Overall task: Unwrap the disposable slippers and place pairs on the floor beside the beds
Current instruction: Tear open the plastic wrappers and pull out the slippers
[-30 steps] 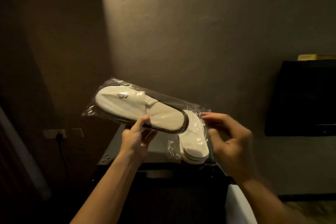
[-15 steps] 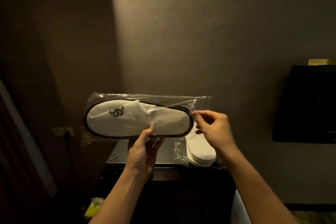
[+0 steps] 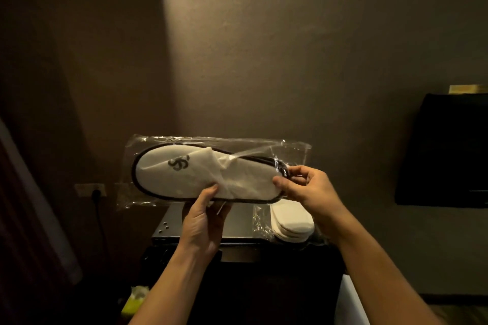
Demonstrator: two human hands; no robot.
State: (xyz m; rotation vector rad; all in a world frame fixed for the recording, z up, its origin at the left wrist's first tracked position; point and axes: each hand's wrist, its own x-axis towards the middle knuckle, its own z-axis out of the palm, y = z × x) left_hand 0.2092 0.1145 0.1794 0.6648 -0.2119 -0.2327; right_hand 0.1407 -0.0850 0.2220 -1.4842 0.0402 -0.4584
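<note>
Dim light is swallowing the left side of the frame, and the black panel (image 3: pixel 446 150) at the right edge is getting cut off. Low in the frame a dark cabinet (image 3: pixel 237 221) is standing against the brown wall (image 3: pixel 264 47), with a wall socket (image 3: pixel 91 190) at lower left and a stack of wrapped slippers (image 3: pixel 293 221) lying on its top, partly hidden behind the right hand (image 3: pixel 309 187). At frame centre, above the cabinet, the wrapped slipper pair (image 3: pixel 184 174) is lying level, long axis left to right, toe pointing left. The left hand (image 3: pixel 203 219) is gripping its lower edge; the right hand's fingertips are pinching the plastic at the heel end.
</note>
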